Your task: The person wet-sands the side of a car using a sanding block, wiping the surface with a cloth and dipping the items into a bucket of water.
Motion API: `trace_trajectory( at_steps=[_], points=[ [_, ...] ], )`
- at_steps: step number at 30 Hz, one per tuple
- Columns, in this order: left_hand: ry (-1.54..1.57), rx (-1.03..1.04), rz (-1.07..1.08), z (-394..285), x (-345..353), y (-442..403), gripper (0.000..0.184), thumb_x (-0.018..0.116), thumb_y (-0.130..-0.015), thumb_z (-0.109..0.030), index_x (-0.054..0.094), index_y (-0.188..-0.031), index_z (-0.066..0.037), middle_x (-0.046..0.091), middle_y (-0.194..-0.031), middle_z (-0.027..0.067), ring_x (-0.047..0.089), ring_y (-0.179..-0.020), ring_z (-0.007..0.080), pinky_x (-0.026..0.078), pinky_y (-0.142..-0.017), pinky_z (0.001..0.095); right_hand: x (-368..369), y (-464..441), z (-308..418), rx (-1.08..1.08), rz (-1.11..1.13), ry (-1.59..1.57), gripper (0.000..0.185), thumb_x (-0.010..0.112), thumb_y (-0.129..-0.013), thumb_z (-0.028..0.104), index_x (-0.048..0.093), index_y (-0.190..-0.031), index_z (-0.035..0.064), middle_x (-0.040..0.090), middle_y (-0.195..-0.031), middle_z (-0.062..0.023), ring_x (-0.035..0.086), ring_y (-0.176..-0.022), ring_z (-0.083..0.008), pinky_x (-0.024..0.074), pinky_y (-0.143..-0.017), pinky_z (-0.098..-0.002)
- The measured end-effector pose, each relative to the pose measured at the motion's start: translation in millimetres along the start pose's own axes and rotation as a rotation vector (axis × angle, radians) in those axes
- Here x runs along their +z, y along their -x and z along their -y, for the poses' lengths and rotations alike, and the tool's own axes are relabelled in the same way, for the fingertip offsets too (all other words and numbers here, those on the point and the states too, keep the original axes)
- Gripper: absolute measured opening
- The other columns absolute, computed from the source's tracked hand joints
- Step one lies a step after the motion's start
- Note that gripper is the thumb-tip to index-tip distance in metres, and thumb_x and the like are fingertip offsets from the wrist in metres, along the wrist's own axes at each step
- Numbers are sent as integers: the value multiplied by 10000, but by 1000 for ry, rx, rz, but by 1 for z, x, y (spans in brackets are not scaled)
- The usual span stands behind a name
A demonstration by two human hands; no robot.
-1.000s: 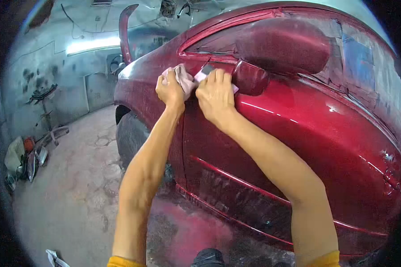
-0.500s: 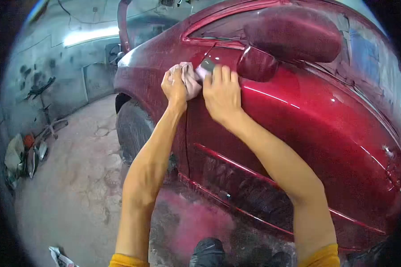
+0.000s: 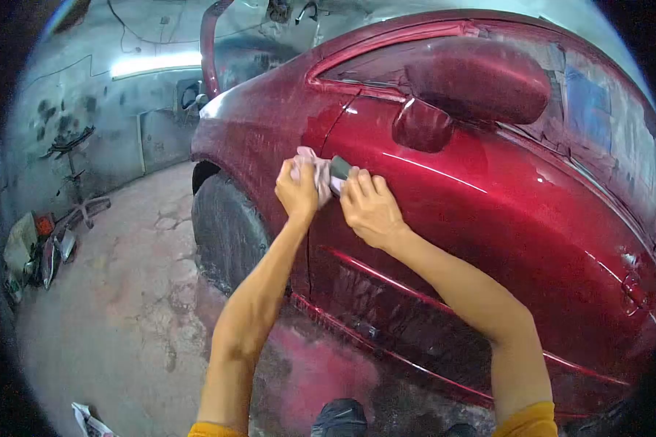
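My left hand (image 3: 297, 191) is closed around a crumpled pale pink cloth (image 3: 321, 178), which lies against the car's side near the front edge of the door. Just to the right, my right hand (image 3: 372, 206) grips a dark grey-green sanding pad (image 3: 340, 168) with a pale edge. Its fingers bend over the pad, hiding part of it. Both hands are side by side on the glossy red car door (image 3: 444, 211), below and left of the side mirror (image 3: 421, 125). The seam between door and fender (image 3: 251, 138) runs close to the cloth.
The front wheel (image 3: 229, 222) looks dusty under the fender. Pink overspray (image 3: 321, 371) marks the floor near my shoe (image 3: 340, 419). A wheeled stand (image 3: 76, 178) and a pile of parts (image 3: 33, 251) are by the left wall. Film covers the side windows (image 3: 598, 102).
Both hands have slid down the door, away from the mirror base, carrying the cloth and the sanding pad. The view has tilted slightly upward.
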State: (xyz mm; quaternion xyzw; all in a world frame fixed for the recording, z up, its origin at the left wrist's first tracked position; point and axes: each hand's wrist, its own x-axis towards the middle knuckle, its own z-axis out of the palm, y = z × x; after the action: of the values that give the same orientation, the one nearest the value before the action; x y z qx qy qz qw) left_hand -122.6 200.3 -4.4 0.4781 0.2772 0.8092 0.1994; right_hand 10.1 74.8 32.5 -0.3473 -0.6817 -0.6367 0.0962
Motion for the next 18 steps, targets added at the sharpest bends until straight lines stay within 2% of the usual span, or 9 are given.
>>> trace_trajectory(
  at_steps=[1,4,5,7,11,13,15,17,18],
  points=[
    [38,-27,26,2,-5,6,337,671,-984,-319,719,-1041,9,755,-955,191,699,-906,250,529,-847,409,-1,-9,-3,30,1,12,333,623,-857,191,726,-1056,-56,642,-1219,-273,576,-1136,-384,447,-906,-467],
    [9,-127,43,9,-20,27,340,664,-990,-319,709,-1032,15,747,-926,187,695,-902,250,526,-845,412,-3,-39,-17,204,23,78,333,624,-860,199,734,-1061,-43,646,-1261,-262,576,-1152,-360,435,-883,-463],
    [8,-159,51,14,-24,39,337,662,-992,-315,708,-1037,16,746,-932,188,694,-900,250,525,-843,411,-4,-52,-18,328,161,-36,353,625,-861,207,732,-1083,-46,644,-1274,-259,568,-1168,-357,430,-893,-468],
    [12,-198,54,29,-32,53,333,658,-996,-306,706,-1048,19,746,-942,189,691,-897,249,524,-839,408,10,-46,0,283,62,116,403,630,-862,231,731,-1128,-55,637,-1290,-260,556,-1201,-362,425,-917,-471],
    [34,-460,-180,101,-45,91,379,687,-957,-349,724,-1046,18,762,-1015,157,712,-934,255,554,-838,411,1,36,62,-131,227,-93,463,640,-857,253,736,-1168,-75,619,-1341,-267,540,-1240,-390,420,-981,-510],
    [-145,-417,-11,100,-69,100,356,704,-974,-349,746,-1055,-5,772,-1008,117,715,-936,210,559,-840,361,-13,51,59,-269,371,-177,442,634,-863,245,742,-1145,-77,614,-1361,-265,542,-1243,-383,425,-980,-515],
    [-91,-273,113,124,-82,98,336,708,-985,-339,746,-1063,-14,772,-1005,127,710,-938,201,556,-833,357,-9,37,36,-199,202,21,428,631,-866,238,741,-1146,-66,629,-1334,-244,551,-1231,-358,429,-968,-491],
    [-80,-347,122,85,-81,95,336,702,-991,-333,739,-1075,-10,768,-1006,136,702,-934,200,551,-829,357,-9,-6,0,63,29,105,421,639,-860,230,738,-1153,-55,635,-1314,-232,552,-1223,-343,427,-963,-476],
    [-76,-273,86,94,-75,95,414,722,-954,-385,715,-1069,13,766,-961,210,724,-885,276,548,-807,428,2,-23,-9,193,51,60,424,638,-862,235,737,-1160,-50,635,-1315,-230,550,-1225,-345,425,-966,-477]
  ],
)
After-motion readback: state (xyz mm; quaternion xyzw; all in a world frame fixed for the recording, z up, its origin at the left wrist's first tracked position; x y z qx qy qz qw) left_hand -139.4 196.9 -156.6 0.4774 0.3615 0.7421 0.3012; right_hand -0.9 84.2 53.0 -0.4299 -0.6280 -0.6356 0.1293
